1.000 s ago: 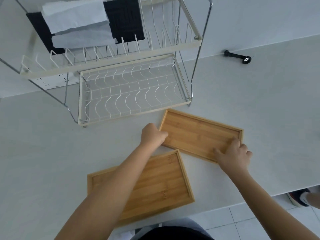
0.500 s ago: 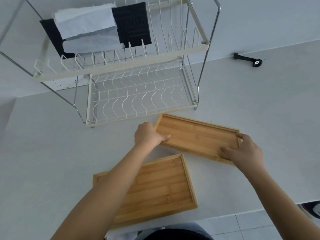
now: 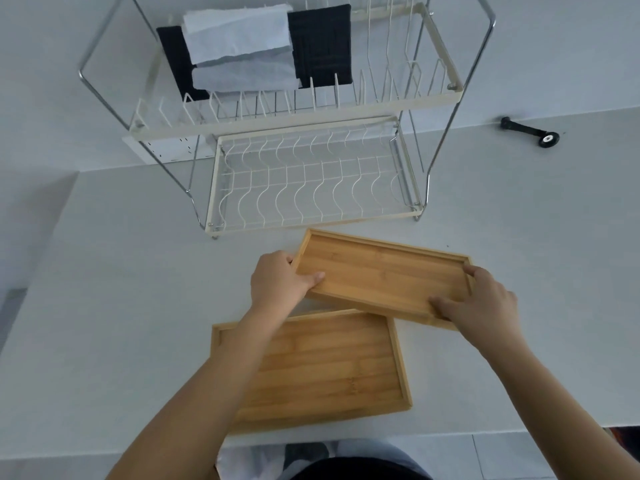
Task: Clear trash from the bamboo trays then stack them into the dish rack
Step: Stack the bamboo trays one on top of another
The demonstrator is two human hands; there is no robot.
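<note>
A narrow bamboo tray is held just above the white counter, in front of the two-tier dish rack. My left hand grips its left end, thumb inside the rim. My right hand grips its right near corner. The tray's near edge overlaps a wider bamboo tray that lies flat near the counter's front edge, partly hidden under my left forearm. Both trays look bare inside.
The rack's lower wire shelf holds nothing. Its upper tier carries black cloths and white paper towels at the left. A small black tool lies at the back right by the wall. Tiled floor shows below the counter edge.
Both hands have closed on the narrow tray and raised it off the counter; its near edge now overlaps the wider tray. The camera view has shifted, with the rack more central.
</note>
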